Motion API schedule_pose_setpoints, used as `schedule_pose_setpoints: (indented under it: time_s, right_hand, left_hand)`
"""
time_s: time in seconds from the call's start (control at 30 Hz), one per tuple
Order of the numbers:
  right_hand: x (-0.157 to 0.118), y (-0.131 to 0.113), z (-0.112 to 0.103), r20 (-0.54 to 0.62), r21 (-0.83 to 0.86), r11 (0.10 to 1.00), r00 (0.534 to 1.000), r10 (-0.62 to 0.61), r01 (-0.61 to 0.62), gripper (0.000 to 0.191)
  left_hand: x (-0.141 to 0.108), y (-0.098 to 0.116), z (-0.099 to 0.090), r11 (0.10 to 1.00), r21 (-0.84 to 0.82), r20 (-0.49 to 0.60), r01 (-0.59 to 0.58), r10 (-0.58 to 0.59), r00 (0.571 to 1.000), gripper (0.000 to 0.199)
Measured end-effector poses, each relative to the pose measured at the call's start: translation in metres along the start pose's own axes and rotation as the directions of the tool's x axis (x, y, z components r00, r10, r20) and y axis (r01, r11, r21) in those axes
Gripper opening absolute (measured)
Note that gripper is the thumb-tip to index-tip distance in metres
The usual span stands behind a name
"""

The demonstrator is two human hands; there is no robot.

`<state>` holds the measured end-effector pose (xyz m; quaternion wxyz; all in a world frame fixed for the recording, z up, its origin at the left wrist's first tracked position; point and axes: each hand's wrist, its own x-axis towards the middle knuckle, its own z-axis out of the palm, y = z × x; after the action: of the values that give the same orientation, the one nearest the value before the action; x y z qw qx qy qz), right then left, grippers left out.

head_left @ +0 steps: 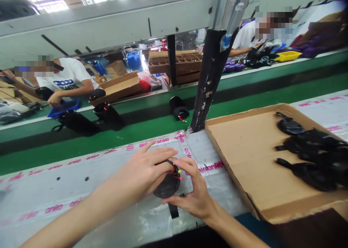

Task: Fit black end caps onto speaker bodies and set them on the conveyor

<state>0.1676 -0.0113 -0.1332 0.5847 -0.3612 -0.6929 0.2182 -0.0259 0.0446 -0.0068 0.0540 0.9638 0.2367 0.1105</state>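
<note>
Both my hands are closed around a black round part (165,187) low over the plastic-covered bench. My left hand (143,172) lies across its top and left side, its fingers curving over the upper rim. My right hand (194,190) pinches it from the right, with the thumb at the lower edge and the fingertips near the upper rim. Short wires with small red and yellow connectors (178,174) stick out between the hands. A short black strap (173,210) pokes out below. The fingers hide part of the rim, and the far side cannot be seen.
To the right, a shallow cardboard box (244,161) holds several black round pieces with straps (312,173). Beyond the bench runs a green conveyor belt (146,121) carrying black cylinders (178,107). A dark post (208,81) stands at the bench edge. Two people work across the belt.
</note>
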Motion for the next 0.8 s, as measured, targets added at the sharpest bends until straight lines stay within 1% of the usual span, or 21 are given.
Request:
schedule_pose_setpoints:
  time_s: [0.1, 0.2, 0.37, 0.47, 0.53, 0.6, 0.7, 0.73, 0.8]
  right_hand:
    - [-0.003, 0.000, 0.004, 0.001, -0.008, 1.000, 1.000, -0.007, 0.007, 0.085]
    - [-0.005, -0.003, 0.005, 0.005, -0.012, 1.000, 1.000, -0.004, 0.004, 0.086]
    - [-0.003, -0.010, 0.005, 0.007, -0.027, 0.998, 0.999, 0.050, -0.050, 0.088]
    - [-0.002, -0.011, 0.004, 0.005, -0.023, 0.999, 0.999, 0.033, -0.033, 0.083]
    - [-0.001, -0.010, 0.002, -0.001, -0.037, 0.999, 1.000, 0.017, -0.017, 0.085]
    - [0.002, -0.008, -0.004, 0.034, -0.053, 0.998, 0.999, 0.015, -0.013, 0.091]
    - [0.009, -0.007, -0.016, 0.183, -0.075, 0.995, 0.980, 0.074, -0.061, 0.096]
    - [0.012, -0.007, -0.019, 0.224, -0.088, 0.992, 0.969, 0.108, -0.090, 0.099]
    - [0.014, -0.010, -0.022, 0.247, -0.121, 0.982, 0.953, 0.174, -0.148, 0.109]
  left_hand:
    - [-0.004, 0.011, 0.002, 0.993, 0.056, -0.056, 0.103, -0.099, 0.993, 0.023]
    - [-0.004, 0.015, 0.002, 0.991, 0.056, -0.092, 0.124, -0.119, 0.989, 0.019]
    - [-0.004, 0.016, 0.003, 0.989, -0.013, -0.073, 0.148, -0.148, 0.986, 0.020]
    - [-0.004, 0.020, 0.007, 0.979, -0.069, -0.084, 0.192, -0.197, 0.977, 0.023]
    - [-0.002, 0.022, 0.009, 0.960, -0.150, -0.081, 0.237, -0.251, 0.964, 0.018]
    - [0.001, 0.022, 0.009, 0.912, -0.271, -0.067, 0.307, -0.336, 0.939, 0.012]
    - [0.004, 0.017, 0.009, 0.771, -0.464, -0.029, 0.437, -0.506, 0.862, 0.011]
    - [0.003, 0.016, 0.010, 0.720, -0.516, -0.015, 0.464, -0.549, 0.836, 0.012]
    - [-0.006, 0.014, 0.014, 0.645, -0.600, -0.016, 0.473, -0.601, 0.799, 0.015]
